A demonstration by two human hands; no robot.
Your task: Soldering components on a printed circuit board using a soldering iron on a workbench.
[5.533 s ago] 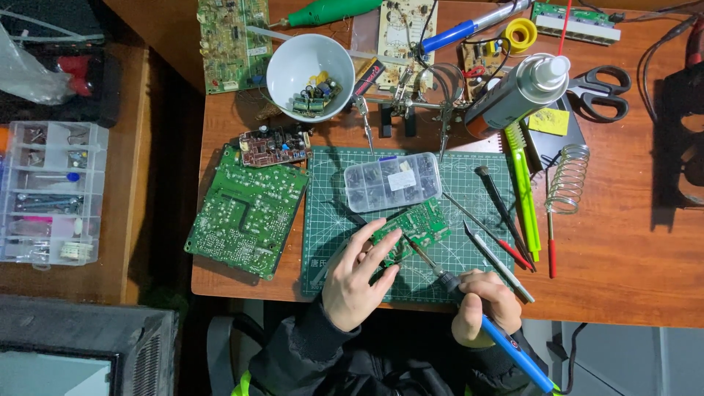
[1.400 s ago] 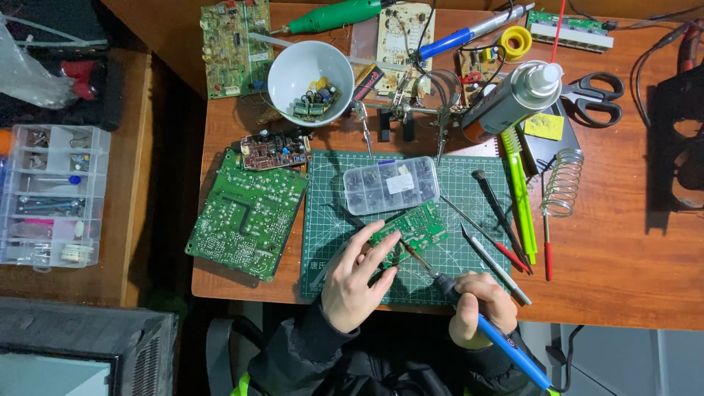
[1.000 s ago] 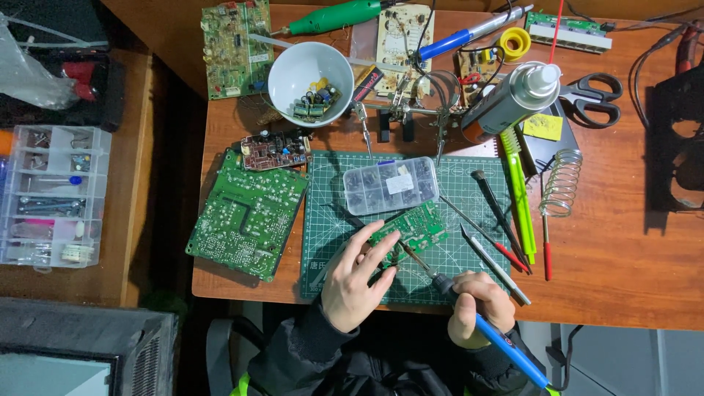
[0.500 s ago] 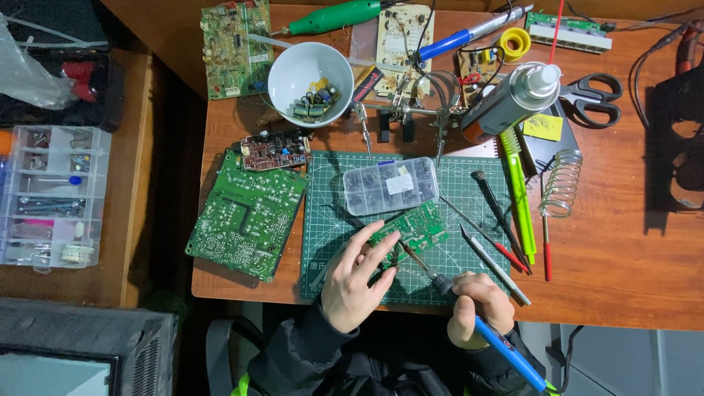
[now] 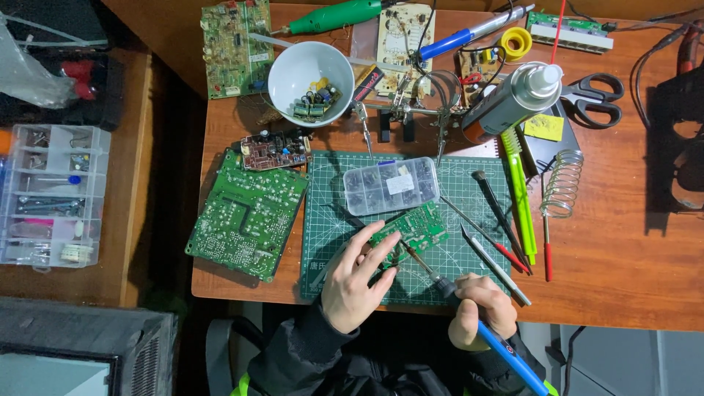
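- Pressing the left hand [image 5: 353, 282], fingers spread apart, on the near edge of a small green circuit board [image 5: 411, 229].
- Lying tilted on the green cutting mat [image 5: 330, 191], just below a clear parts box [image 5: 391, 185].
- Gripping a blue-handled soldering iron [image 5: 477, 319] in the right hand [image 5: 480, 308], fingers clamped together around its grip.
- Angling the iron's tip up-left, meeting the small board beside the left fingertips.
- Flanking the mat on the wooden desk [image 5: 623, 271]: a large green circuit board [image 5: 248, 214] to the left, a white bowl [image 5: 301, 73] of components beyond.
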